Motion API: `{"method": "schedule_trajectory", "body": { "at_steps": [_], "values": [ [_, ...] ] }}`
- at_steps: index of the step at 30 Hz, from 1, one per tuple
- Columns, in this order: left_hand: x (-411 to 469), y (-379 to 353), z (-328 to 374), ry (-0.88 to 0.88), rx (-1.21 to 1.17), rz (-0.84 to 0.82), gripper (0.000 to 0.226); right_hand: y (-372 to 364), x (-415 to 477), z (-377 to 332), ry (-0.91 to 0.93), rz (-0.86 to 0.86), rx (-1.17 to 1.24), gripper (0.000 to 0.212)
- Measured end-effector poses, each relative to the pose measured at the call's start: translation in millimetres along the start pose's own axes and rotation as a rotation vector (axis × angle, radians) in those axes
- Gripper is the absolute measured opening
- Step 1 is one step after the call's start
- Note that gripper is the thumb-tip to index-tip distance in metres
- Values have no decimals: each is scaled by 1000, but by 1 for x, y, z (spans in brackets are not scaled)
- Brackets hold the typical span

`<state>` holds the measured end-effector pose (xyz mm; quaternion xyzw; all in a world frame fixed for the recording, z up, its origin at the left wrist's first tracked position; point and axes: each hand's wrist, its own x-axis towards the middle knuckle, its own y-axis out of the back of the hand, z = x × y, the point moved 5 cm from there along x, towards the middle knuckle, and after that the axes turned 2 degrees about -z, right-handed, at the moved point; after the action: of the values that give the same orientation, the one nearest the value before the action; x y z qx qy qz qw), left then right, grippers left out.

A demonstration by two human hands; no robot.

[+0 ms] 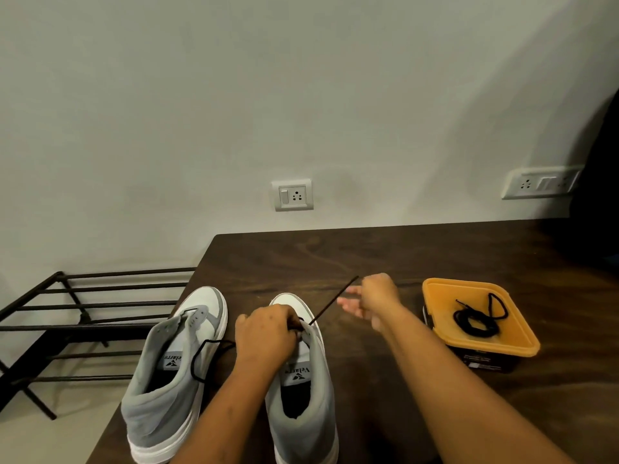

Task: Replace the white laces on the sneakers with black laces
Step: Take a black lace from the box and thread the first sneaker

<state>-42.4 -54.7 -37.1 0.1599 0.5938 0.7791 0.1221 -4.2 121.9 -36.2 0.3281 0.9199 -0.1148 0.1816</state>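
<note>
Grey sneakers (157,396) stand side by side, black lace (334,301) stretched taut.

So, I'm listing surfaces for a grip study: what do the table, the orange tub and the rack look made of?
Table: wood or wood-look laminate, dark brown, visible grain, slight sheen.
Orange tub: probably plastic; smooth, moulded rounded corners, uniform colour.
Rack: likely metal; thin straight black bars, matt finish.
</note>
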Motion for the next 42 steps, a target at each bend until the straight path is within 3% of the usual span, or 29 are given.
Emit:
{"method": "schedule_trajectory", "body": {
  "at_steps": [2, 3, 5, 8, 10, 12, 15, 19, 21, 23, 25, 28, 30, 32, 35, 38, 39, 40, 42],
  "values": [
    [0, 2, -2, 21, -30, 16, 16, 6, -1, -11, 5, 47, 494, 30],
    [0, 2, -4, 36, -51, 17, 16, 7, -3, -16, 60, 81, 627, 27],
    [0, 2, -7, 85, -79, 15, 19, 6, -8, -25, 218, 136, 550, 16],
    [-2, 4, -18, 199, -97, 3, 43, -9, -20, -39, 637, 131, -251, 11],
    [-4, 4, -28, 280, -131, -38, 64, -32, -22, -31, 821, -26, -896, 12],
    [-5, 4, -38, 322, -115, -62, 73, -49, -20, -6, 714, -244, -1327, 14],
    [-3, 3, -48, 326, -117, -99, 69, -57, -16, 24, 473, -442, -1515, 19],
    [-1, 1, -41, 300, -140, -162, 47, -52, -9, 21, 427, -432, -1391, 21],
    [0, 1, -37, 272, -112, -131, 41, -50, -4, 14, 453, -348, -1265, 20],
    [0, 2, -35, 253, -106, -108, 37, -40, -2, -5, 485, -152, -886, 24],
    [-1, 2, -35, 252, -117, -96, 35, -20, -3, -27, 409, 29, -247, 29],
    [-2, 3, -34, 241, -131, -61, 36, 4, -7, -52, 306, 52, 549, 30],
    [0, 1, -33, 217, -142, -44, 37, 17, -13, -60, 301, 48, 785, 30],
    [2, -3, -32, 198, -180, -33, 36, 24, -18, -62, 331, 49, 807, 29],
    [4, -8, -32, 220, -297, -77, 32, 23, -16, -62, 403, 17, 533, 25],
    [3, -11, -32, 229, -383, -98, 26, 9, -8, -53, 544, -38, -448, 10],
    [3, -10, -33, 224, -396, -79, 24, 0, -6, -40, 535, -119, -745, 18],
    [3, -9, -33, 218, -403, -64, 23, -9, -5, -25, 484, -227, -965, 28],
    [3, -7, -33, 206, -408, -45, 23, -26, -10, -3, 402, -393, -1181, 42]
  ]
}}
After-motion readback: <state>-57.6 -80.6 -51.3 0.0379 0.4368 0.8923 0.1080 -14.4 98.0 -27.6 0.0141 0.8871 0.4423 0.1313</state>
